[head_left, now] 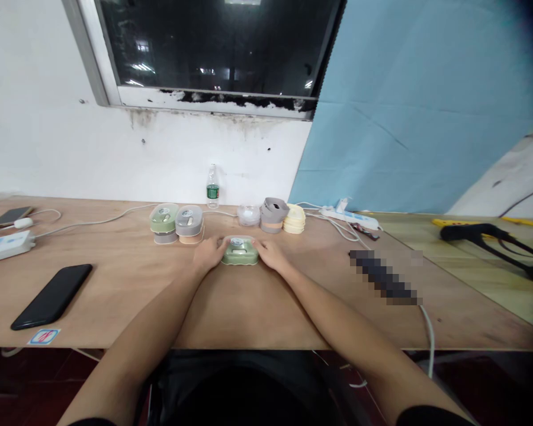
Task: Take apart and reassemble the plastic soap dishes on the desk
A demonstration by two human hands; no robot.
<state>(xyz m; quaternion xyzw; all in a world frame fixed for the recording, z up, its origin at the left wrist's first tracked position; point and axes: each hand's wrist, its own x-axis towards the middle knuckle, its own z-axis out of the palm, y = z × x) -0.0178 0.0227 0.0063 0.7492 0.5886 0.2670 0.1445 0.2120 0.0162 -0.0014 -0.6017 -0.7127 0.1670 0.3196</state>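
A small green plastic box with a clear lid (240, 254) rests on the wooden table in front of me. From its left side my left hand (211, 252) grips it, thumb along the lid's edge. My right hand (270, 252) holds the opposite side in the same way, and the box sits between the two. Just beyond my left hand stand two stacks: a green lidded box (164, 218) on a grey one, and a grey lidded box (189, 220) on a tan one. Most of the fingers' undersides are hidden.
At the back are clear lids (249, 215), grey trays (273, 214), pale yellow trays (294, 219) and a water bottle (212, 188). Power strips (6, 245) with cables lie at both sides. A black phone (52, 297) is front left; a blurred-out dark object (384, 277) lies right.
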